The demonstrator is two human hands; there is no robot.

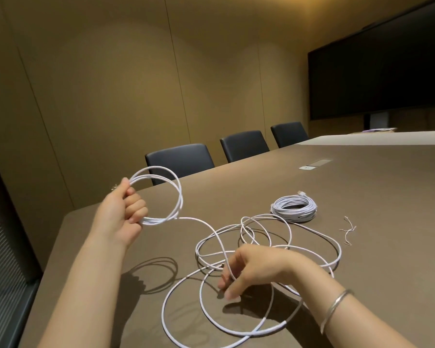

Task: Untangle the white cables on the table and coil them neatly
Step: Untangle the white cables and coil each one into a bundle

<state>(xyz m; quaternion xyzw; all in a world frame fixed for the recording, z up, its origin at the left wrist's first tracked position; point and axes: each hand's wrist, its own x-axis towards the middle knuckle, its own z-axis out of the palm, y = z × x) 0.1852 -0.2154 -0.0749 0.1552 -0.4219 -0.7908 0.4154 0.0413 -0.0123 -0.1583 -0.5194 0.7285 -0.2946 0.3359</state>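
White cable (249, 237) runs from loops gripped in the raised left hand (126, 209) down rightward to the right hand (246, 270), which pinches it above the bench (362, 187).

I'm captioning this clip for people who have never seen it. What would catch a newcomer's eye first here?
First, the white loops held up in the left hand above the table's near-left corner. Next, the loose cable tangle sprawled mid-table, where the right hand pinches a strand. Behind it lies a finished coil, and a large dark screen fills the right wall.
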